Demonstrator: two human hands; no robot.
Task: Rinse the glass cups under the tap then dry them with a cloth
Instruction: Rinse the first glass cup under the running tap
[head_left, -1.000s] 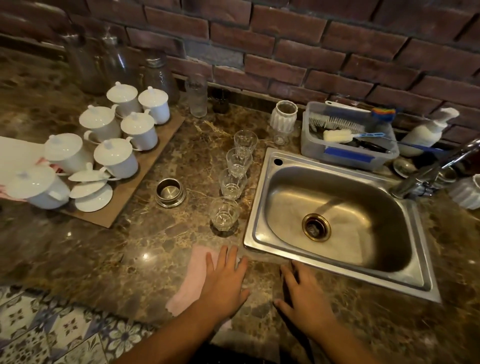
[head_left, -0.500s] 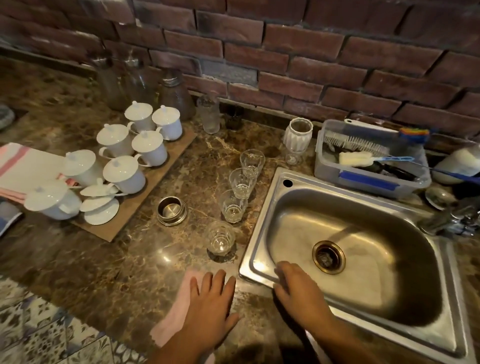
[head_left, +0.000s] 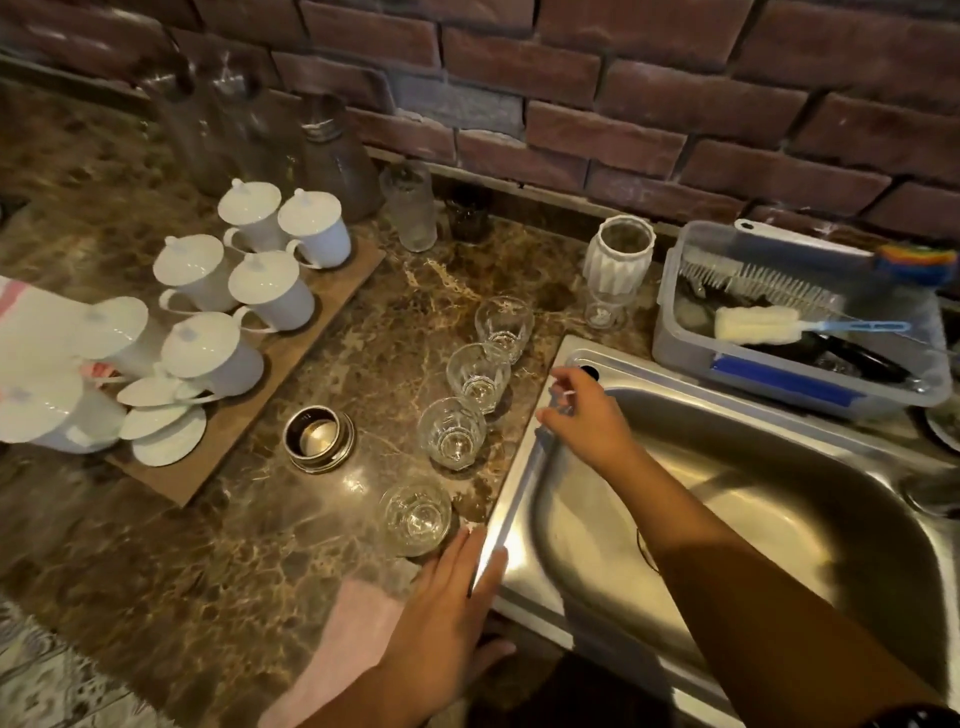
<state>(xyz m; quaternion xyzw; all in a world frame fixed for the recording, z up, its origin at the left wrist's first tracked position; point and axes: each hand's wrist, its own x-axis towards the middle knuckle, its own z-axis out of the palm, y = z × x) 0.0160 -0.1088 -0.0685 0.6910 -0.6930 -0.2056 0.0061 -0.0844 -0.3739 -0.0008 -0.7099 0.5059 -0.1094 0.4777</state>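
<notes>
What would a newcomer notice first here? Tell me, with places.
Four glass cups stand in a row on the counter, along the left rim of the steel sink. The right hand hovers over that rim beside them, holding nothing; the left hand lies flat by a pink cloth at the near edge. White lidded mugs crowd a board at left.

The right hand (head_left: 587, 421) left the counter edge and reached across the sink (head_left: 511, 514) to its left rim, beside the glasses (head_left: 478, 371). The left hand (head_left: 447, 618) slid forward.
</notes>
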